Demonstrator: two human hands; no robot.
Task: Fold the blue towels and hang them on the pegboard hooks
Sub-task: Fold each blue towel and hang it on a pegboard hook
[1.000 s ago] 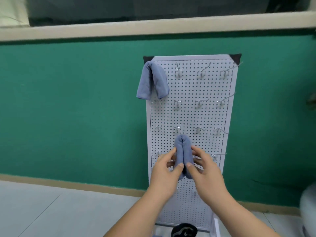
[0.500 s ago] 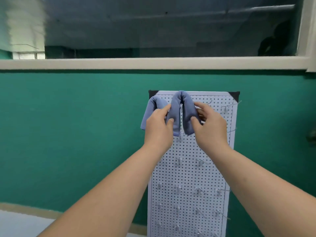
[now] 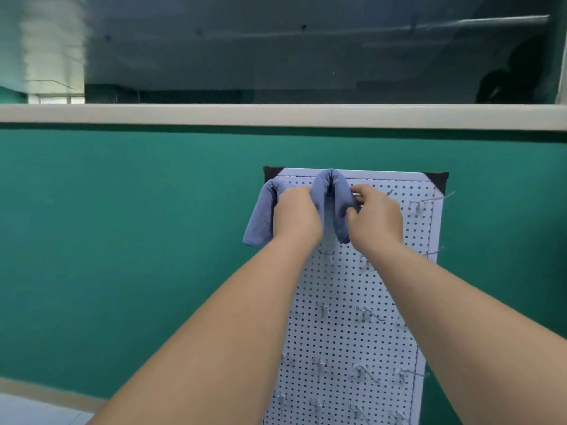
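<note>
Both hands are raised to the top of the pegboard [image 3: 346, 302], right of the frame's centre. Left hand [image 3: 296, 216] shows its back, fingers curled round the left fall of a folded blue towel [image 3: 333, 187]. Right hand [image 3: 376, 217] pinches the right fall between thumb and bent fingers. This towel arches over in an upside-down U, its crest level with the board's top edge, both ends hanging down. It may already sit on a hook, but the hands hide that spot.

A second blue towel [image 3: 260, 219] hangs draped at the board's upper-left corner, just beside the left hand and partly behind it. Bare metal hooks [image 3: 426, 202] stick out along the board's right side and in rows below. Black tape [image 3: 440, 180] marks the upper corners. Behind stands a green wall [image 3: 122, 240] under a pale ledge [image 3: 276, 115].
</note>
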